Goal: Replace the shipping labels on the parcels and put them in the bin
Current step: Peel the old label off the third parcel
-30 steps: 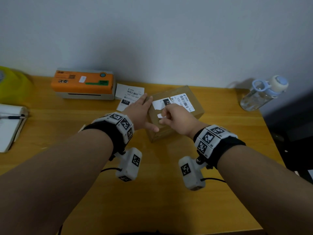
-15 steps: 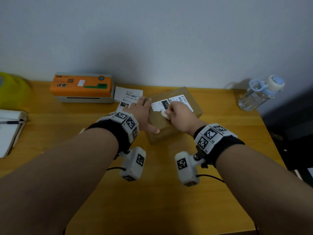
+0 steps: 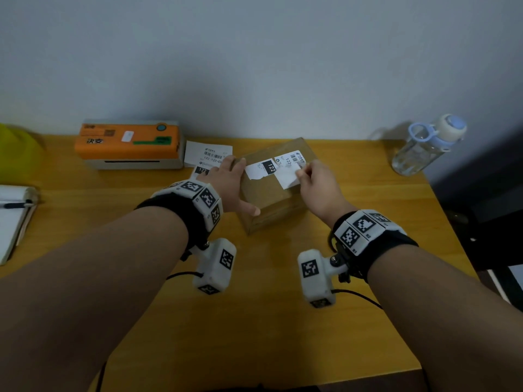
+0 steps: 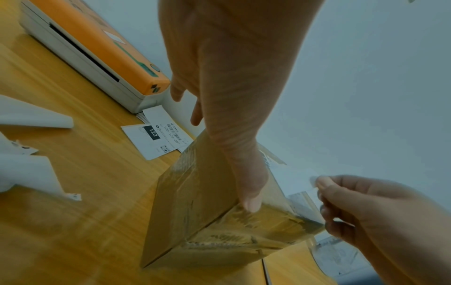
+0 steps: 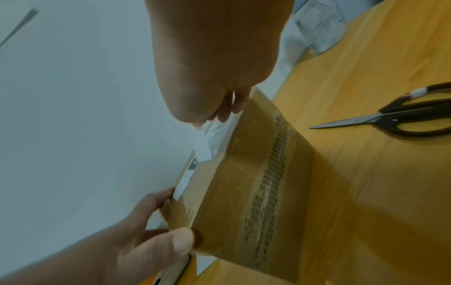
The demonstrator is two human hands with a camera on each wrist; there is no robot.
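Note:
A taped brown cardboard parcel (image 3: 271,199) (image 4: 207,212) (image 5: 256,192) lies on the wooden table (image 3: 254,321). A white shipping label (image 3: 276,166) marked 122 is stuck on its top, partly torn. My right hand (image 3: 314,185) (image 5: 214,77) pinches a peeled white strip of that label (image 3: 288,178) and lifts it off the top. My left hand (image 3: 232,182) (image 4: 231,96) holds the parcel's left side, fingers along the far edge and thumb on the near corner. Fresh printed labels (image 3: 208,154) (image 4: 158,138) lie behind my left hand.
An orange label printer (image 3: 128,144) (image 4: 92,50) stands at the back left. A clear water bottle (image 3: 424,145) is at the back right. A notebook with a pen (image 3: 14,219) lies at the left edge. Scissors (image 5: 395,119) lie right of the parcel. Torn paper scraps (image 4: 29,164) lie at left.
My right hand has moved right along the parcel's top, peeling a strip of the old label with it. The left hand stays on the parcel.

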